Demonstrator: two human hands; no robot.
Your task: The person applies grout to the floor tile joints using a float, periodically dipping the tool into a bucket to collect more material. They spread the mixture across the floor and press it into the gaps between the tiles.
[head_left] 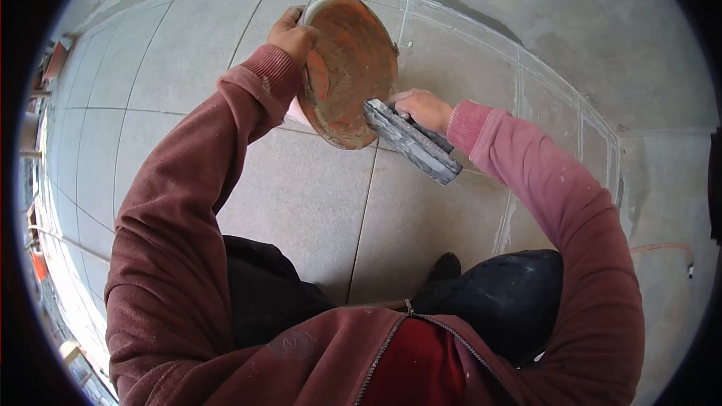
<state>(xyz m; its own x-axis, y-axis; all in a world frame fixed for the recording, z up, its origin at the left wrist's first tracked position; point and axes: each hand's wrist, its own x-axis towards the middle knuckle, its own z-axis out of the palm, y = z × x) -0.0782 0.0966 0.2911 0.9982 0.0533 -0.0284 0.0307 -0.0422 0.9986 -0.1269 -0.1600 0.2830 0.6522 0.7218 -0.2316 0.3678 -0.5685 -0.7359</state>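
Observation:
My left hand is closed on the rim of an orange bucket, tilted so that its mouth faces me. Greyish-brown residue coats the bucket's inner wall, and its wire handle stands up over the far rim. Wrapped round the grip of a grout float is my right hand. The float's long grey pad is smeared with wet-looking material. One end of it overlaps the bucket's lower right rim in this view. The fingertips of my right hand are partly hidden behind the float.
Large grey tiles cover the floor, with whitish smears along the joints at the right. A bare cement wall curves round the far and right sides. A thin hose or cable end shows at the right. My shoe stands on the tiles.

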